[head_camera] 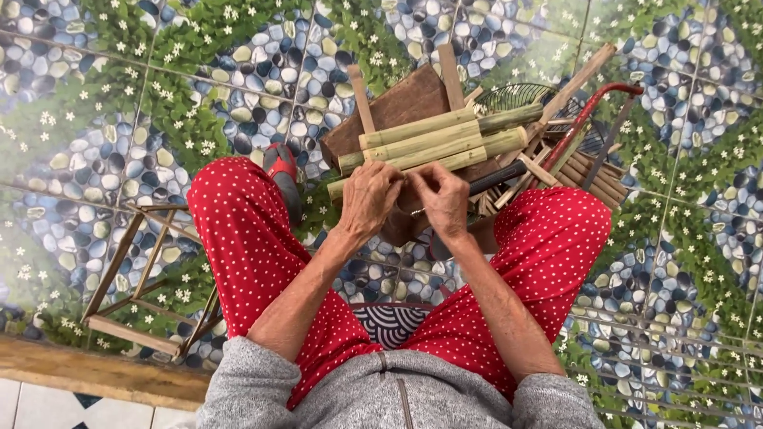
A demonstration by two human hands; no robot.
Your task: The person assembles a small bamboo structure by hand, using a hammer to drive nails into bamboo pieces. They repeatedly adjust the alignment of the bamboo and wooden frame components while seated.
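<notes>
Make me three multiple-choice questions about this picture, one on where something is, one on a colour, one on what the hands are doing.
1. Where does the small frame of bamboo sticks lie?
A. On the tiled floor on the picture's left, beside the person's leg
B. On top of the bamboo poles
C. In the person's lap

2. What colour are the person's trousers?
A. Plain blue
B. Red with white dots
C. Green striped

3. How are the left hand and right hand placed?
A. Far apart, flat on the floor
B. Both resting on the knees
C. Close together at the near edge of the bamboo poles, fingers bent

Answers:
1. A, since the frame rests on the tiles left of the leg.
2. B, since white dots cover the red cloth.
3. C, since both hands meet just below the poles.
</notes>
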